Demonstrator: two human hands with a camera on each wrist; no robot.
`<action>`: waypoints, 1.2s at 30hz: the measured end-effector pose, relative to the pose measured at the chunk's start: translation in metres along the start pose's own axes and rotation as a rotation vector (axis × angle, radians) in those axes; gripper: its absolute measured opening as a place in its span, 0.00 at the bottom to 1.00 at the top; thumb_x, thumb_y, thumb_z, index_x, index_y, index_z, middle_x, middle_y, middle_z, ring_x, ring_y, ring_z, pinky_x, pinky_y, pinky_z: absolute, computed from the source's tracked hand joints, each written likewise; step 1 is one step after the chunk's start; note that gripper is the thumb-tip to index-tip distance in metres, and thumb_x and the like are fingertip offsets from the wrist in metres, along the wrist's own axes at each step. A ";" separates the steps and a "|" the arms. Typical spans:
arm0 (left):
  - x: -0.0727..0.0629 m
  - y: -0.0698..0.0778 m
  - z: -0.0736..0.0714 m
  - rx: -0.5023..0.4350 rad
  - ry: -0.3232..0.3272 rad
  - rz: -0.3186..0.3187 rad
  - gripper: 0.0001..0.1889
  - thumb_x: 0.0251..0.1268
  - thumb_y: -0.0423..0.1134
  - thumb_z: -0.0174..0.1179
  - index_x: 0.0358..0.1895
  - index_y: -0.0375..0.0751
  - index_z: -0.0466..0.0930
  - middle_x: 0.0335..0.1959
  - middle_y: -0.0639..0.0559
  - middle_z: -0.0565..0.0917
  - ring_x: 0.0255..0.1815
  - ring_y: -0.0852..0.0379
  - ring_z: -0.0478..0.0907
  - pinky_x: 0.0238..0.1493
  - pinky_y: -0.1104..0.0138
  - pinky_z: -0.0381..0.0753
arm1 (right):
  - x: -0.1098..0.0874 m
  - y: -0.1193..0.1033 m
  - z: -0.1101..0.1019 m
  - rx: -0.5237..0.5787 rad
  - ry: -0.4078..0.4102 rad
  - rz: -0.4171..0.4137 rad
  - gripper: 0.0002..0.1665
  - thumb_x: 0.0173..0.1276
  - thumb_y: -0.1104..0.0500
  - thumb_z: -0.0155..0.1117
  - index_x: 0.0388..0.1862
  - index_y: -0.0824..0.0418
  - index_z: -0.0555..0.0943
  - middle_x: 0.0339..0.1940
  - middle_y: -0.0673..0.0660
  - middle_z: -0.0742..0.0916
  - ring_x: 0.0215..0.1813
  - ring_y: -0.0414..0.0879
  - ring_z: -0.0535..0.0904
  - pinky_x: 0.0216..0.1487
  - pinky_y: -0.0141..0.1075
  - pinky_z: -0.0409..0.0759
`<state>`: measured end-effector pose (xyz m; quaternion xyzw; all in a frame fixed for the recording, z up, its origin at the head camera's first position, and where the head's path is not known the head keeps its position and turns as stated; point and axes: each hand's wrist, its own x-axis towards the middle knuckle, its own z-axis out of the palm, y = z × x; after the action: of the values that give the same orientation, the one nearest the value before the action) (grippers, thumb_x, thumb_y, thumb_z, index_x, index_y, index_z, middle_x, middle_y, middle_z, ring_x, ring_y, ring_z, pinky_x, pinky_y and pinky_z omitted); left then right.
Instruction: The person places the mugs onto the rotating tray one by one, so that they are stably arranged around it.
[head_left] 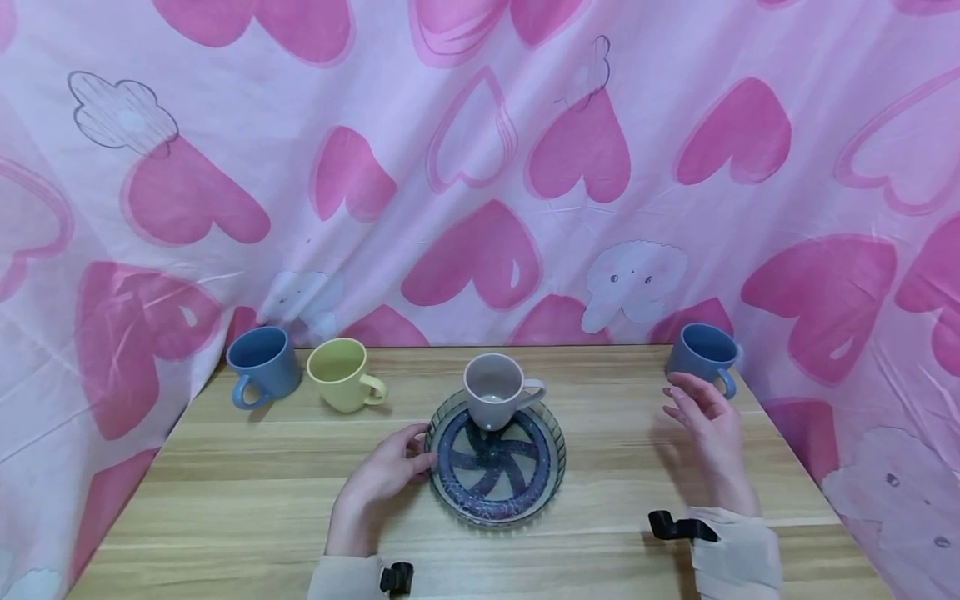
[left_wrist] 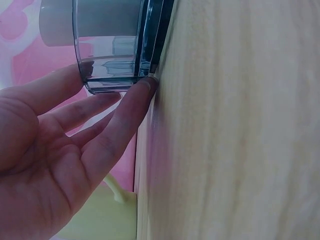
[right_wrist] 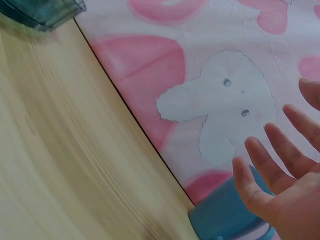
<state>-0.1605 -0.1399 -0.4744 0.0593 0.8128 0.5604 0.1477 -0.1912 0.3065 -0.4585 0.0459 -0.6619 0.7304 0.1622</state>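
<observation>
My left hand point(head_left: 390, 468) holds the left edge of a round glass dish point(head_left: 557, 483), thumb at its rim and fingers against its outer side. In the left wrist view one finger point(left_wrist: 132, 107) reaches down to the dish's base, close to the tabletop. A dark swirl pattern covers the dish's bottom. Inside it, toward the back, a pale grey mug point(head_left: 491, 396) stands upright with its handle to the right. My right hand point(head_left: 705, 421) is in front of a blue mug point(head_left: 701, 346) at the right, fingers spread and holding nothing, as the right wrist view also shows.
On the left of the wooden table point(head_left: 225, 492) stand another blue mug point(head_left: 272, 362) and a yellow mug point(head_left: 341, 379), both upright. A pink heart-patterned cloth point(head_left: 480, 167) hangs along the table's back edge and down its sides.
</observation>
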 end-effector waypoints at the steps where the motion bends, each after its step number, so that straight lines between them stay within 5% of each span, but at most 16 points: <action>1: 0.000 0.000 0.000 0.004 0.001 0.000 0.28 0.67 0.27 0.58 0.69 0.29 0.64 0.42 0.40 0.77 0.39 0.49 0.79 0.42 0.58 0.85 | 0.000 -0.001 -0.002 0.002 0.007 -0.005 0.22 0.73 0.68 0.57 0.61 0.78 0.70 0.49 0.51 0.84 0.49 0.41 0.81 0.48 0.31 0.82; 29: 0.000 0.000 -0.001 0.045 0.000 0.024 0.28 0.66 0.29 0.59 0.68 0.28 0.65 0.41 0.42 0.78 0.38 0.50 0.80 0.41 0.60 0.85 | 0.003 -0.007 -0.053 -0.102 0.061 0.138 0.25 0.71 0.58 0.62 0.65 0.64 0.74 0.52 0.50 0.83 0.45 0.37 0.83 0.47 0.23 0.79; 36: 0.000 0.000 0.001 0.038 0.001 0.015 0.28 0.66 0.29 0.59 0.68 0.29 0.65 0.41 0.43 0.78 0.38 0.51 0.80 0.41 0.59 0.85 | 0.008 -0.005 -0.059 -0.051 0.102 0.101 0.25 0.70 0.62 0.63 0.63 0.67 0.75 0.51 0.49 0.84 0.48 0.37 0.81 0.45 0.25 0.81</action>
<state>-0.1606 -0.1392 -0.4748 0.0679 0.8230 0.5458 0.1418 -0.1885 0.3657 -0.4588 -0.0287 -0.6727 0.7219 0.1597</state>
